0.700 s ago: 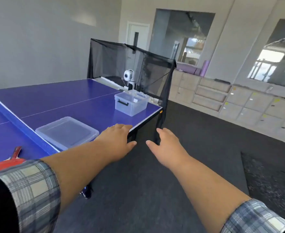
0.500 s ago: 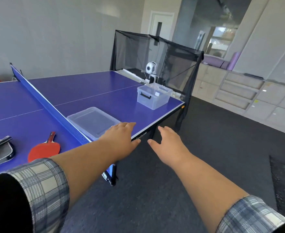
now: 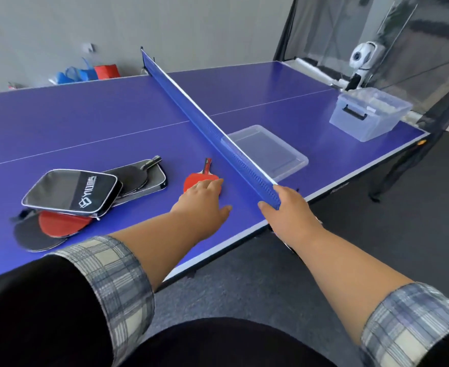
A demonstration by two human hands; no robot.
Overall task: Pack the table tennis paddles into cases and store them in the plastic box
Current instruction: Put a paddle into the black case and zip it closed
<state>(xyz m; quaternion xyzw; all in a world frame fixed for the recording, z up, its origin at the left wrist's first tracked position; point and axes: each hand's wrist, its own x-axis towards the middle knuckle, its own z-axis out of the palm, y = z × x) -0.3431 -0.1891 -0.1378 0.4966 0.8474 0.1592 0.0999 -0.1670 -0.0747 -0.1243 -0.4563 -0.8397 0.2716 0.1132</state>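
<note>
Head view: my left grip [image 3: 205,197] reaches out over the blue desk [image 3: 85,123] with fingers straight and apart, holding nothing. Its fingertips lie over the near edge of a red paddle [image 3: 201,178], whose handle points toward 12 o'clock. I cannot tell if they press on it.

My right grip [image 3: 289,210] sits at the desk's near edge, at 3 o'clock from the left one. Its fingers are loosely spread and hold nothing, right at the near end of the net [image 3: 205,120], which hides part of them.

At 9 o'clock from the left grip lies a zipped black-and-grey case [image 3: 72,192], resting on top of a second red paddle [image 3: 62,223] and a dark rounded shape [image 3: 35,238]; paddle or case, I cannot say. Just beyond, toward 10 o'clock, a black paddle [image 3: 130,173] lies on an open case [image 3: 157,178].

Past the net, at 12 o'clock from the right grip, a clear lid [image 3: 292,160] lies flat. The plastic box [image 3: 369,120] stands open at 2 o'clock, near the desk's far corner, well apart from everything else.
</note>
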